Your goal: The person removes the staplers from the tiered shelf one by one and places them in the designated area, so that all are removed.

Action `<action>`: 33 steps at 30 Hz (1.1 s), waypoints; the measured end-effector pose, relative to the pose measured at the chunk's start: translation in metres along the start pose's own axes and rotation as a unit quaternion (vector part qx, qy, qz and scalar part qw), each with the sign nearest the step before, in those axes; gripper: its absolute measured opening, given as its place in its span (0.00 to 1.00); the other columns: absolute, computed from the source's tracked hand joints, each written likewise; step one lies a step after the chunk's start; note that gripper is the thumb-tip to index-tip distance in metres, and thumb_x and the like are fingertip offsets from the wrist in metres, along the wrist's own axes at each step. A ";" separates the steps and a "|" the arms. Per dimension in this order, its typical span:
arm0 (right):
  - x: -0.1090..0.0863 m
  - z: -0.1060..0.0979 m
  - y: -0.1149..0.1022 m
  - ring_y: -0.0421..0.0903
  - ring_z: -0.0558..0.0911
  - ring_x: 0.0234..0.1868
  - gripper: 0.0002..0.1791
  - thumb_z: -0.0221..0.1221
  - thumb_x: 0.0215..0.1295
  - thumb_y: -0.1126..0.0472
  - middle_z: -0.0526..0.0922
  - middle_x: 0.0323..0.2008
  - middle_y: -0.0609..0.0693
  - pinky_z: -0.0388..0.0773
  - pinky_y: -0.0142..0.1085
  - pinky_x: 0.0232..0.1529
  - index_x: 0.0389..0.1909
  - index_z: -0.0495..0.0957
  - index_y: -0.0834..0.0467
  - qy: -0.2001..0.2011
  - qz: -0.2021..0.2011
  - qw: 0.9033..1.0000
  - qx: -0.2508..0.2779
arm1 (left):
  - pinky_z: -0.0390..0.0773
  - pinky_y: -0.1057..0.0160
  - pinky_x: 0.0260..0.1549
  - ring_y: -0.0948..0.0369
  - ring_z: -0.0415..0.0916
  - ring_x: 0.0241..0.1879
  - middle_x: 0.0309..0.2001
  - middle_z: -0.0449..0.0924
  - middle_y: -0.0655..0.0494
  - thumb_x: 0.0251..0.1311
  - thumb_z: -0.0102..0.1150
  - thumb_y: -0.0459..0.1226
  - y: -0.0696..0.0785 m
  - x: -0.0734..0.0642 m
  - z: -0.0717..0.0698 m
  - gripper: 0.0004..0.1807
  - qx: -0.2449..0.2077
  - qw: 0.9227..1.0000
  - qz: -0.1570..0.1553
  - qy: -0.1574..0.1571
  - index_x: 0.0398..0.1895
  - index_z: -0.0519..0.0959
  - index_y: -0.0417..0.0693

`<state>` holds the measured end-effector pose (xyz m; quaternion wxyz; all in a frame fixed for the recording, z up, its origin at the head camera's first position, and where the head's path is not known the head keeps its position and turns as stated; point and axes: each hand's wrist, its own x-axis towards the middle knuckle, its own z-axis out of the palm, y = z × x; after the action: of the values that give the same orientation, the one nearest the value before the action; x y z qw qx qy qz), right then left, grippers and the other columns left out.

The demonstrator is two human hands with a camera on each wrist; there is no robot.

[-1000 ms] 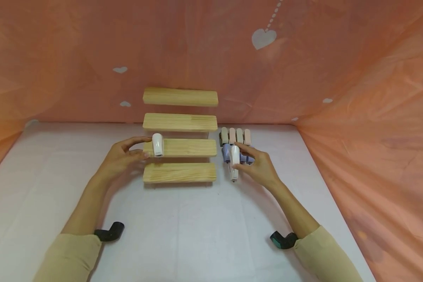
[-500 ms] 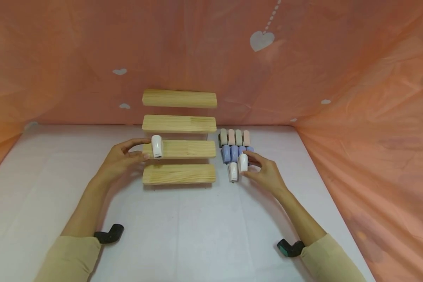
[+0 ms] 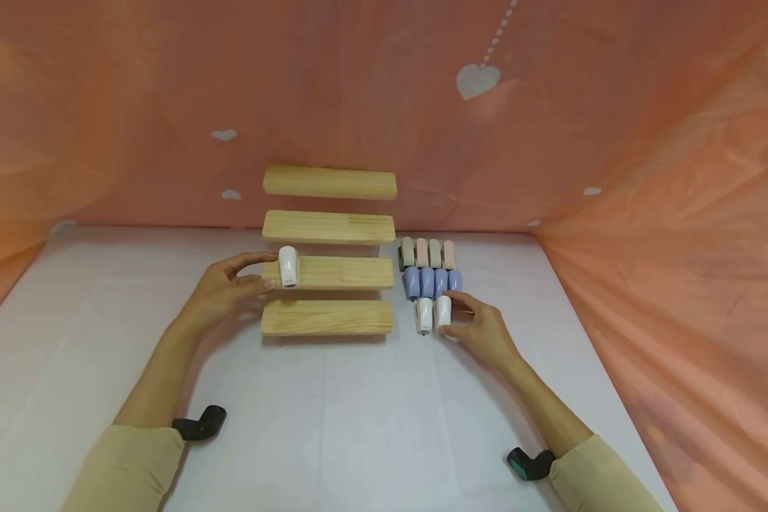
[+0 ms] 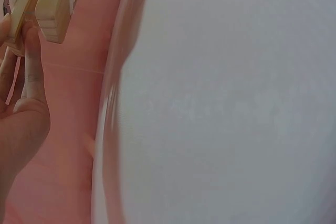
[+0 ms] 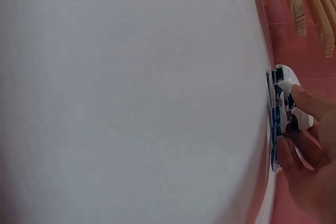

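A wooden tiered shelf (image 3: 326, 318) stands at the centre back. On the left end of its second-lowest plank (image 3: 345, 273) sits a white mini stapler (image 3: 288, 267). My left hand (image 3: 230, 288) grips that plank's end, one fingertip close against the stapler. In the left wrist view, fingers (image 4: 33, 72) of that hand lie against the wood. To the right of the shelf, my right hand (image 3: 484, 331) pinches another white mini stapler (image 3: 444, 311) between thumb and fingers. Beside it on the table is a third white mini stapler (image 3: 424, 315); the two stand slightly apart.
Behind the white pair is a row of several lilac staplers (image 3: 427, 282). Farther back, green and pink staplers (image 3: 422, 252) alternate in a row. A white cloth covers the table (image 3: 320, 427), and an orange-pink curtain (image 3: 371, 92) hangs behind it.
My right hand has brought its white stapler down and to the right, from over the other white one to beside it in front of the lilac row. My left hand stays put.
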<state>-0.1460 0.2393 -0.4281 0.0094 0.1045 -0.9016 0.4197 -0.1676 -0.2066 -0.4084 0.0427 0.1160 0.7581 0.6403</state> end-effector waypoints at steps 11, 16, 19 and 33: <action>0.003 0.005 0.007 0.43 0.83 0.31 0.36 0.76 0.49 0.65 0.83 0.32 0.53 0.80 0.29 0.35 0.62 0.76 0.58 -0.010 -0.004 1.000 -0.007 | 0.82 0.61 0.43 0.61 0.84 0.43 0.54 0.80 0.60 0.62 0.68 0.37 0.000 0.000 0.000 0.27 0.006 1.000 -0.001 -0.004 0.65 0.75 0.46; 0.006 0.004 0.009 0.46 0.84 0.34 0.37 0.75 0.50 0.67 0.84 0.35 0.56 0.81 0.30 0.36 0.64 0.74 0.61 -0.029 -0.012 0.999 0.005 | 0.82 0.61 0.44 0.62 0.84 0.42 0.54 0.79 0.62 0.62 0.68 0.36 0.000 0.001 -0.001 0.26 0.000 1.000 0.000 -0.002 0.64 0.75 0.46; 0.008 0.002 0.008 0.47 0.84 0.36 0.37 0.75 0.50 0.69 0.84 0.41 0.58 0.81 0.31 0.38 0.63 0.74 0.63 -0.045 -0.025 0.999 0.007 | 0.81 0.61 0.44 0.64 0.84 0.43 0.55 0.79 0.61 0.62 0.68 0.36 -0.001 0.001 -0.001 0.26 -0.001 1.000 -0.002 -0.001 0.64 0.76 0.46; 0.011 -0.019 -0.008 0.48 0.84 0.38 0.31 0.72 0.55 0.66 0.83 0.50 0.58 0.81 0.31 0.39 0.62 0.76 0.62 -0.015 -0.067 0.998 -0.002 | 0.81 0.64 0.44 0.64 0.84 0.43 0.57 0.78 0.56 0.61 0.69 0.36 0.002 0.002 0.002 0.26 -0.008 1.000 -0.013 0.010 0.64 0.76 0.47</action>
<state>-0.1570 0.2470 -0.4088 0.0245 0.1706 -0.8935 0.4147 -0.1687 -0.2045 -0.4069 0.0439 0.0995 0.7548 0.6469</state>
